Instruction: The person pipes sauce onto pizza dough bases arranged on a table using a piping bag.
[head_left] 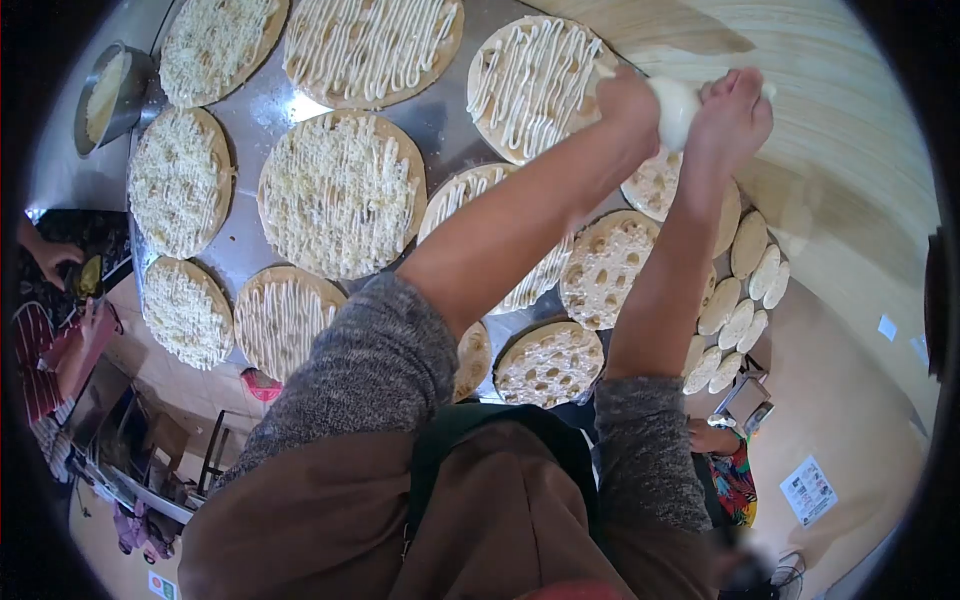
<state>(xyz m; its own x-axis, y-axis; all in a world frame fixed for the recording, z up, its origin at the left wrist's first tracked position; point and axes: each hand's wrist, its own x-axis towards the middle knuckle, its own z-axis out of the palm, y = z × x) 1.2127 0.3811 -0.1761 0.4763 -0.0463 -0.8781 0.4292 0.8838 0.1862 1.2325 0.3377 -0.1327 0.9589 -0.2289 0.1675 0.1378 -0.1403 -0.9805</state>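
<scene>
Your metal table (440, 128) stretches mostly to the left of your left hand (630, 112), its sheen showing between flat, pale rounds. Just left of that hand lies a white-striped round (535, 88), its right edge partly behind your fingers. Farther left you have a larger striped round (372, 48); nearer your body than the hand, another striped disc (455, 200) is partly covered by your forearm. Well left of your hand are four rounds with shredded topping (340, 195), plus a lined disc (288, 320) closer to you. Below your hands, toward your body, sit dimpled rounds (610, 265). Small plain ovals (720, 306) cluster nearer you than your right hand (733, 118); what they rest on is unclear.
</scene>
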